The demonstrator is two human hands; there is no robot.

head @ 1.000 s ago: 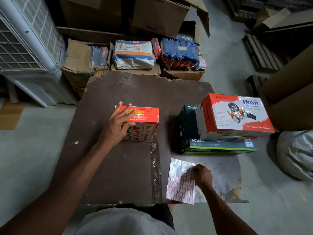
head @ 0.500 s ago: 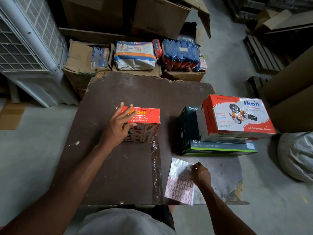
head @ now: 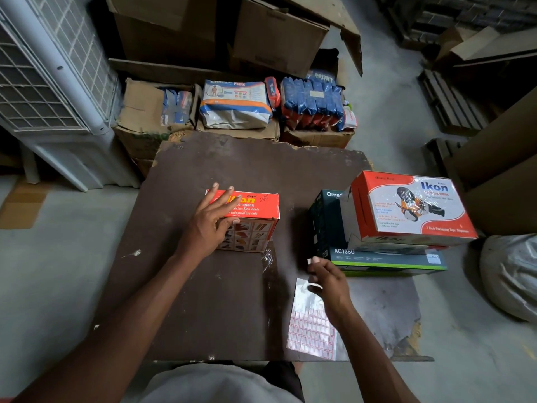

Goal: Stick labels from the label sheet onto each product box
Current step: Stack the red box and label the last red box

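My right hand (head: 329,282) has lifted off the red-printed label sheet (head: 309,330), now pinching one small white label (head: 310,261); my left hand (head: 207,225) still rests, fingers spread, on the small red cardboard box (head: 252,216), ready for sticking.

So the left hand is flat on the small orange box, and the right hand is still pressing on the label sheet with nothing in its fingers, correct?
Not quite. In the head view the right hand is lifted off the label sheet and pinches a small white label at its fingertips. The left hand does rest flat on the small orange box.
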